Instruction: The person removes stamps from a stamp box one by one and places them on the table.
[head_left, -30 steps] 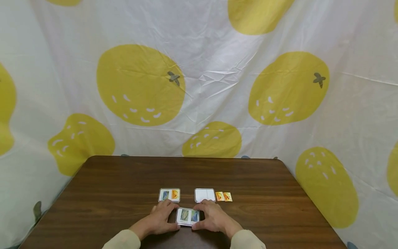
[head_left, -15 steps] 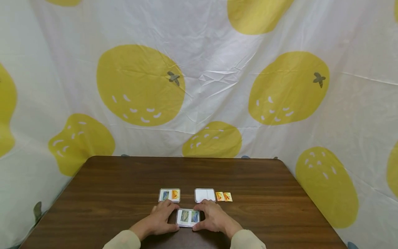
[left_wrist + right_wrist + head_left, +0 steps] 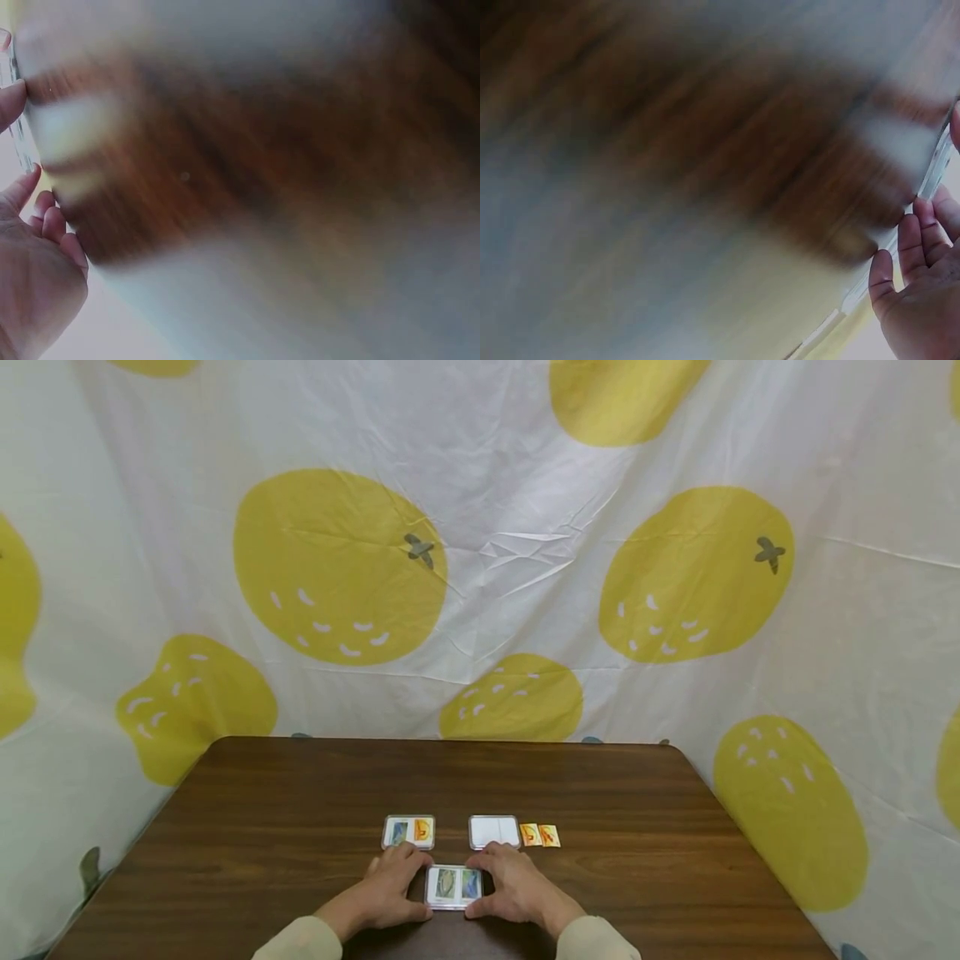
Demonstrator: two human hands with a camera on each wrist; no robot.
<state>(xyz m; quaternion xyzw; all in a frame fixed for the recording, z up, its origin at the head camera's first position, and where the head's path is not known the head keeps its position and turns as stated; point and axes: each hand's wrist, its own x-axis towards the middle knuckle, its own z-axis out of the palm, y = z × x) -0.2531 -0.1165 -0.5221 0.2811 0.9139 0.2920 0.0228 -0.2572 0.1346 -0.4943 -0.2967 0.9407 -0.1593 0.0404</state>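
Note:
A flat clear case (image 3: 459,887) with a white insert and two small stamp-like pictures, one greenish and one bluish, lies on the table near the person. My left hand (image 3: 388,885) holds its left side, thumb at the front corner and fingers at the back corner. On the right side my right hand (image 3: 516,887) grips it the same way, its thumb at the front edge. In the left wrist view the left hand (image 3: 34,277) shows at the left border, by the case's thin edge. The right wrist view has the right hand (image 3: 919,277) at the lower right.
Behind the left hand lies a similar case (image 3: 408,831) with a blue and an orange picture. A third case (image 3: 493,832) with a blank white insert lies behind the right hand, two small orange-yellow pictures (image 3: 540,835) beside it. A patterned cloth (image 3: 517,610) hangs behind the table (image 3: 300,793).
The held case has straightened from a slight tilt and shifted a little toward the person. Both hands keep nearly the same place; the other cases and pictures have not moved.

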